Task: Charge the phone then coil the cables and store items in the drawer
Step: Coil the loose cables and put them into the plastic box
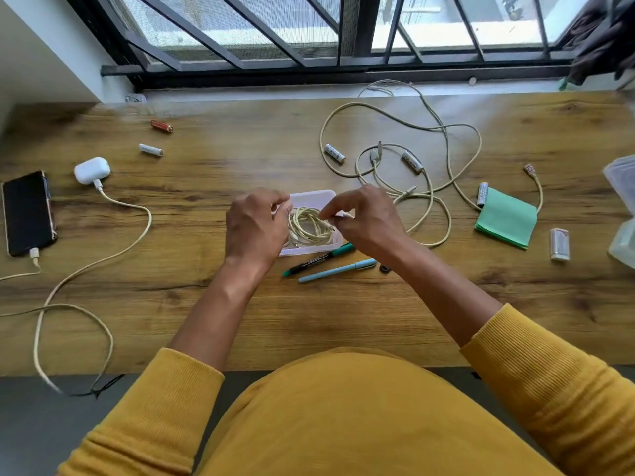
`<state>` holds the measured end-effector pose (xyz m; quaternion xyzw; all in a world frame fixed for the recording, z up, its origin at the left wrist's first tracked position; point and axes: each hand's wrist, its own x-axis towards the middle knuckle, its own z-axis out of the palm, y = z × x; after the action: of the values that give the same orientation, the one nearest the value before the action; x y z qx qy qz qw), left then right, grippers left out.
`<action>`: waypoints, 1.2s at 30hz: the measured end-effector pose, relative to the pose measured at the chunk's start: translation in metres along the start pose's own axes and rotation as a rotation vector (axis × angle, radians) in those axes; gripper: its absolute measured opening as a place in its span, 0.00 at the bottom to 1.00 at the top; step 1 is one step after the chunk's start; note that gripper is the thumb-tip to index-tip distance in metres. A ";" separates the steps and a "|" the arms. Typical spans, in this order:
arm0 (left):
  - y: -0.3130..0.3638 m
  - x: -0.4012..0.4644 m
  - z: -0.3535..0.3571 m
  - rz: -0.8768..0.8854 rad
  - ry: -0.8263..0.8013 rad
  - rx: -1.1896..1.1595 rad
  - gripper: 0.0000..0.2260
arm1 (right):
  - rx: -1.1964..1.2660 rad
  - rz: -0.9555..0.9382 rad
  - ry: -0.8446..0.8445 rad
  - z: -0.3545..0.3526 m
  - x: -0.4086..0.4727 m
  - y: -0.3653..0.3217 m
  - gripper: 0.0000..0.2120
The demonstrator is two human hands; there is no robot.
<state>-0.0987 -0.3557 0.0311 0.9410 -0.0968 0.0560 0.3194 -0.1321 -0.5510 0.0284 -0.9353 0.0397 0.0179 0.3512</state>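
Between the two hands sits a coiled cable (309,225), lying in a clear plastic tray (311,197) on the wooden desk (206,304); the left hand (252,226) curls its fingers round the coil's left side, while the right hand (366,218) pinches the white connector end just right of the loops. To finish well, I judge the loose end should be tucked under the loops while the left hand keeps them gathered; letting go early could spring the coil open. Far left of the grip, the phone (27,213) lies plugged in; right of it, a loose cable (395,156) sprawls uncoiled among batteries (335,153).
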 end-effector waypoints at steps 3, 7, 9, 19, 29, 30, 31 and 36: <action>0.006 0.005 0.002 -0.017 0.012 -0.008 0.11 | 0.082 -0.009 0.083 -0.009 -0.003 0.005 0.09; 0.019 0.008 0.005 -0.011 -0.007 -0.040 0.10 | 0.149 0.028 0.157 -0.017 -0.005 0.015 0.08; 0.028 0.009 0.010 0.002 -0.015 -0.057 0.10 | 0.145 0.051 0.178 -0.021 -0.006 0.022 0.08; 0.081 0.025 0.045 0.134 -0.139 -0.094 0.09 | 0.055 0.190 0.250 -0.044 -0.007 0.066 0.08; 0.104 0.054 0.087 0.084 -0.329 0.068 0.14 | -0.031 0.300 0.198 -0.066 0.019 0.098 0.10; 0.105 0.056 0.090 0.075 -0.343 0.074 0.15 | -0.042 0.297 0.183 -0.065 0.024 0.098 0.10; 0.105 0.057 0.093 0.068 -0.354 0.079 0.15 | -0.055 0.293 0.166 -0.064 0.029 0.098 0.09; 0.105 0.059 0.102 0.035 -0.363 0.091 0.14 | -0.144 0.283 0.084 -0.053 0.056 0.093 0.12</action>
<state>-0.0596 -0.5083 0.0220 0.9473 -0.1666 -0.1048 0.2527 -0.0839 -0.6590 0.0039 -0.9430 0.1843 0.0308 0.2754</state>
